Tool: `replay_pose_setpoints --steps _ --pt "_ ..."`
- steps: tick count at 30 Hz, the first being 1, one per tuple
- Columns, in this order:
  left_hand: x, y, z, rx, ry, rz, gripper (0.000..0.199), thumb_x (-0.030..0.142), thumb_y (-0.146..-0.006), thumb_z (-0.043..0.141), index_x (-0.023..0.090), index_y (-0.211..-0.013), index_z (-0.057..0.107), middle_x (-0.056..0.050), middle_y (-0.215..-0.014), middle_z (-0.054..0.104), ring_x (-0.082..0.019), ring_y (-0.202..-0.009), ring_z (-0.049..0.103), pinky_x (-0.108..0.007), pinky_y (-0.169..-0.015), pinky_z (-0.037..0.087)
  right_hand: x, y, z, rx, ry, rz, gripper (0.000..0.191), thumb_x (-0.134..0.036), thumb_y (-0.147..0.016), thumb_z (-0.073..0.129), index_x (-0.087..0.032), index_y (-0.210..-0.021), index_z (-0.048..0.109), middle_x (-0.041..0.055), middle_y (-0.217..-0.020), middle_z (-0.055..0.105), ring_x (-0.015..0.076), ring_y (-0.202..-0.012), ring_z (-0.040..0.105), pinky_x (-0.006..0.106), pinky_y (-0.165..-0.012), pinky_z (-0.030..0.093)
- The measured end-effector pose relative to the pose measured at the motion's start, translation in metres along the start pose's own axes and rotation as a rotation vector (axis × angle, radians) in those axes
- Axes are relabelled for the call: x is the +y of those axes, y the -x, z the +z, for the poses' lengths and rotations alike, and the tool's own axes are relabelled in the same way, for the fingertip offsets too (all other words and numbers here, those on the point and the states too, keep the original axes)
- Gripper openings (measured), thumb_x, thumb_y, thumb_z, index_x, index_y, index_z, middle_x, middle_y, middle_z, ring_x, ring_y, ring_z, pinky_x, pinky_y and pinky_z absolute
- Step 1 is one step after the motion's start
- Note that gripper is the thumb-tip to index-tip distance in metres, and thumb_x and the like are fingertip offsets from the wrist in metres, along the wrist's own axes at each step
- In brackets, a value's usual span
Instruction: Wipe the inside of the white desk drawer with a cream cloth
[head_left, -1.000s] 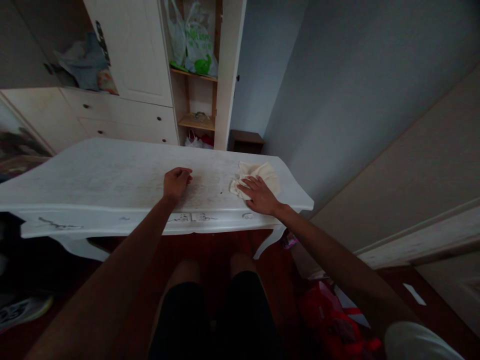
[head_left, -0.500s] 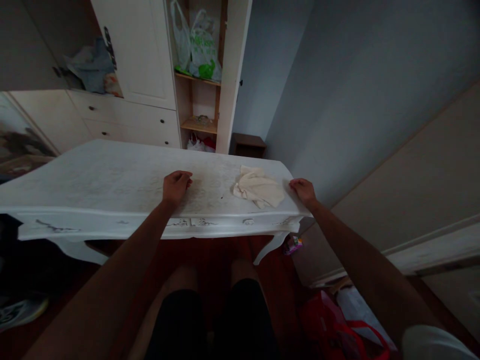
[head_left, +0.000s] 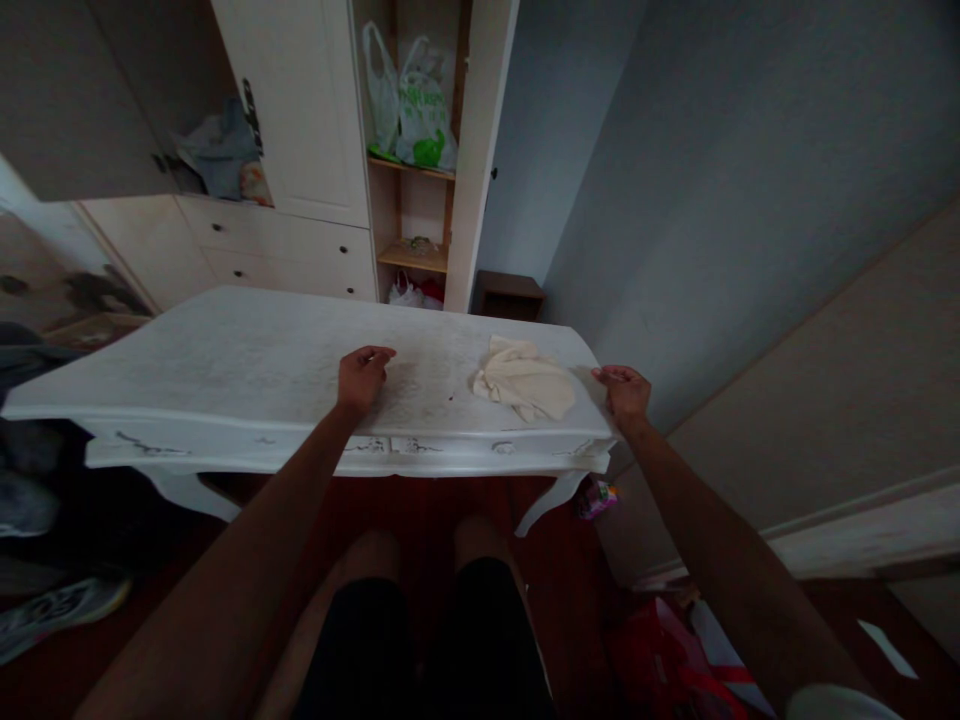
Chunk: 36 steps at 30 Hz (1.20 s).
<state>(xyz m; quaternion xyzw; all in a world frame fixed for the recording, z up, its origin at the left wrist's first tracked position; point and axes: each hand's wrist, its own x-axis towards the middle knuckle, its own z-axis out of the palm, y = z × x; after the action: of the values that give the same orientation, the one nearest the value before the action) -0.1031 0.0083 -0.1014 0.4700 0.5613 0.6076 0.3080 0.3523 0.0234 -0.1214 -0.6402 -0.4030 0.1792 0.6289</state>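
A white table (head_left: 247, 340) with smudged marks on its top stands in front of me. Over its middle is my left hand (head_left: 364, 378), fingers curled and pressed together; whatever they may hold is too small to name. A crumpled cream cloth (head_left: 525, 380) lies on the right part of the tabletop, between my two hands and touched by neither. Just past the right edge of the table, my right hand (head_left: 624, 388) has its fingers pinched together, and I cannot make out anything in them.
Behind the table is a white cabinet (head_left: 300, 120) with an open door and plastic bags (head_left: 426, 115) on a shelf. A small brown stand (head_left: 510, 296) is by the grey wall. On the floor lie a red bag (head_left: 652, 650), a pink box (head_left: 598, 498) and a shoe (head_left: 64, 612).
The view has shifted, so the table and cabinet appear a little further right. My right hand has moved slightly away from the cloth, out past the table's right edge.
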Motion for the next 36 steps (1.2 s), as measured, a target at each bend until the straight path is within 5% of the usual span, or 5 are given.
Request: replay_pose_setpoints --steps 3,10,19,36 --pt "-0.001 0.0 -0.001 0.004 -0.01 0.012 0.028 0.033 -0.068 0.058 0.014 -0.083 0.073 0.006 -0.04 0.044 -0.01 -0.038 0.038 -0.022 -0.041 0.026 -0.01 0.009 0.0 -0.073 -0.045 0.0 0.04 -0.04 -0.05 0.084 -0.016 -0.076 0.066 -0.0051 -0.054 0.061 0.0037 -0.03 0.031 0.02 -0.028 0.02" --pt "-0.002 -0.001 -0.001 0.029 0.044 0.031 0.024 0.033 -0.068 0.059 0.015 -0.078 0.071 0.005 -0.041 0.049 -0.009 -0.036 0.037 -0.022 -0.038 0.025 -0.014 0.013 -0.004 -0.252 0.024 -0.004 0.043 -0.044 -0.052 0.083 -0.015 -0.08 0.069 -0.0026 -0.06 0.067 0.0029 -0.032 0.032 0.019 -0.031 0.023" --pt "-0.009 -0.006 0.0 0.064 0.03 0.055 0.022 0.031 -0.068 0.058 0.016 -0.08 0.069 0.003 -0.049 0.056 -0.008 -0.041 0.044 -0.02 -0.042 0.033 -0.014 0.015 -0.003 -0.257 0.035 0.012 0.05 -0.051 -0.05 0.084 -0.014 -0.081 0.07 -0.001 -0.061 0.068 0.0037 -0.032 0.034 0.02 -0.031 0.023" --pt "-0.002 -0.004 -0.002 0.059 0.166 -0.012 0.025 0.033 -0.061 0.064 0.015 -0.077 0.07 0.004 -0.051 0.056 -0.007 -0.042 0.042 -0.021 -0.044 0.03 -0.01 0.015 -0.002 -0.248 -0.067 -0.056 0.031 -0.044 -0.067 0.069 -0.016 -0.08 0.07 0.0043 -0.073 0.074 0.0051 -0.035 0.037 0.021 -0.033 0.031"
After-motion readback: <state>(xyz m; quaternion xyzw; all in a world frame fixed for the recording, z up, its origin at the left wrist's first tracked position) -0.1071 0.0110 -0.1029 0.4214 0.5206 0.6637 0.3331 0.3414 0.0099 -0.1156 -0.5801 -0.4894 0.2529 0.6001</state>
